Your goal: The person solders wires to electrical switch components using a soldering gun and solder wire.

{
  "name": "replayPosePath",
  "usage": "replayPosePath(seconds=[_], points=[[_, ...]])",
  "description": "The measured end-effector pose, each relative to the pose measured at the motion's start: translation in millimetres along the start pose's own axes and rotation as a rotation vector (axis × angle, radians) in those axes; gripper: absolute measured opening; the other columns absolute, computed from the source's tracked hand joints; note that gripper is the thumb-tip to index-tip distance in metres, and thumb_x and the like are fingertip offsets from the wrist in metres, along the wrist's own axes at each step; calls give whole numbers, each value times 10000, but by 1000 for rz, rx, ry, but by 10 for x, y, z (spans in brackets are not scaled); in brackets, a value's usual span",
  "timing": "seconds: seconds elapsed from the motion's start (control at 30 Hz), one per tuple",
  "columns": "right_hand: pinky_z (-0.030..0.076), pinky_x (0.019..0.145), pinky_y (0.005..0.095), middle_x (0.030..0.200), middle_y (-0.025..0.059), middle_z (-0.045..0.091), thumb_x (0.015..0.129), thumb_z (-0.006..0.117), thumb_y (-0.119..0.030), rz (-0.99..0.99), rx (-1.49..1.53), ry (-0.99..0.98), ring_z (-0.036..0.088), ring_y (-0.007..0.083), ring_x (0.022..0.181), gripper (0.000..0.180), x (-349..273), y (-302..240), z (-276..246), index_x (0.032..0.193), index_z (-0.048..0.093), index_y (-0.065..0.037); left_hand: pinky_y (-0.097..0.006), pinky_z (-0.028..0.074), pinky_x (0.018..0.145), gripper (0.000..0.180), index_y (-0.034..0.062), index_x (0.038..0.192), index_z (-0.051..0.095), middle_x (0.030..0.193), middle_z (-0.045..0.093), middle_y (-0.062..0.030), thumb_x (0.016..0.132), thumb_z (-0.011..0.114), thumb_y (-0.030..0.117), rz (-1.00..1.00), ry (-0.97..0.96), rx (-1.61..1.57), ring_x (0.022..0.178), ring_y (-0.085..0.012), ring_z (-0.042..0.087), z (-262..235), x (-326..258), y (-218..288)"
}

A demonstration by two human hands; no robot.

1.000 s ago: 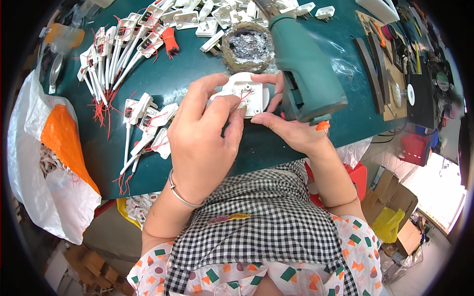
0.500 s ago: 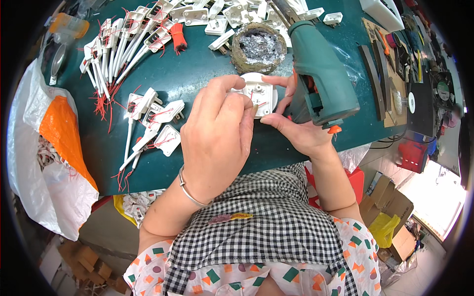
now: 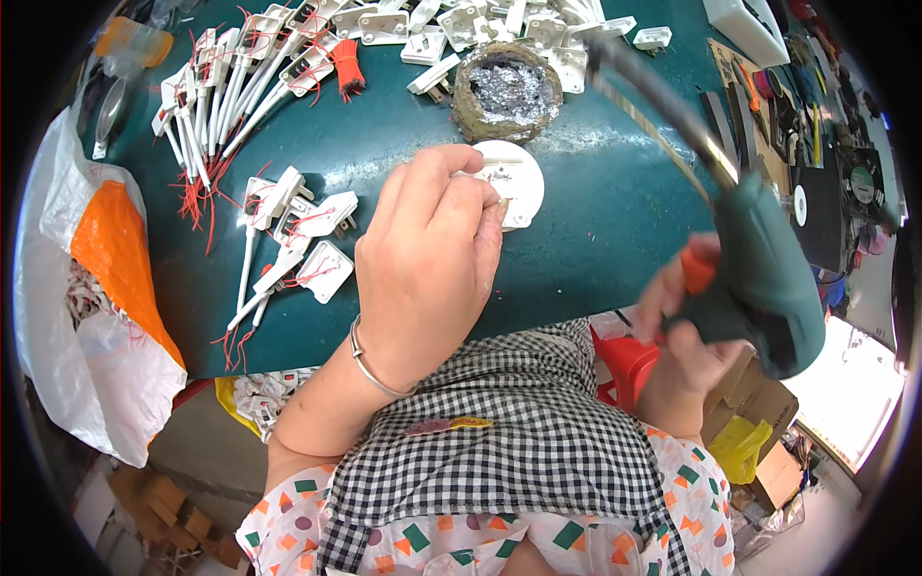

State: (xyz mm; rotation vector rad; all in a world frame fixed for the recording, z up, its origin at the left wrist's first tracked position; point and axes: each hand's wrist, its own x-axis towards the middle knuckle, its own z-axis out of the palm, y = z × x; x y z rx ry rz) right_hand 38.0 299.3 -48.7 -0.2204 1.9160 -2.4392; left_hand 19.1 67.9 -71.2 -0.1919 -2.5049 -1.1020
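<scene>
Pinning the round white plate [image 3: 512, 180] under left hand [image 3: 427, 259] fingertips, while right hand [image 3: 687, 331] is clutching the green power tool [image 3: 764, 278] well off to its right.

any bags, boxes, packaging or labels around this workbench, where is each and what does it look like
Plastic bag: hangs off the bench's left edge, white with an orange panel, crumpled.
Yellow bag: floor at lower right, small, crumpled.
Cardboard box: beside the yellow bag, brown.
Cardboard pieces: floor at lower left, brown.
No screens or legible labels show.
</scene>
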Motion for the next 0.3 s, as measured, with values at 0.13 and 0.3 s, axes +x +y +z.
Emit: replayPosePath(seconds=[0.13, 0.3], points=[[427, 433, 224, 864, 98, 555, 742, 839, -169, 76, -24, 24, 525, 147, 522, 777, -361, -192, -311, 1334, 426, 119, -365, 513, 644, 193, 22, 837, 578, 1017, 614, -109, 713, 722, -14, 23, -6, -2, 835, -288, 612, -16, -20, 4], [471, 441, 243, 1063, 224, 571, 704, 873, -173, 78, -199, -150, 547, 167, 522, 844, -656, -98, -722, 1350, 417, 123, -367, 516, 661, 218, 33, 873, 573, 1036, 608, -123, 716, 717, -13, 19, -30, 15, 859, -304, 609, -42, -6, 16]])
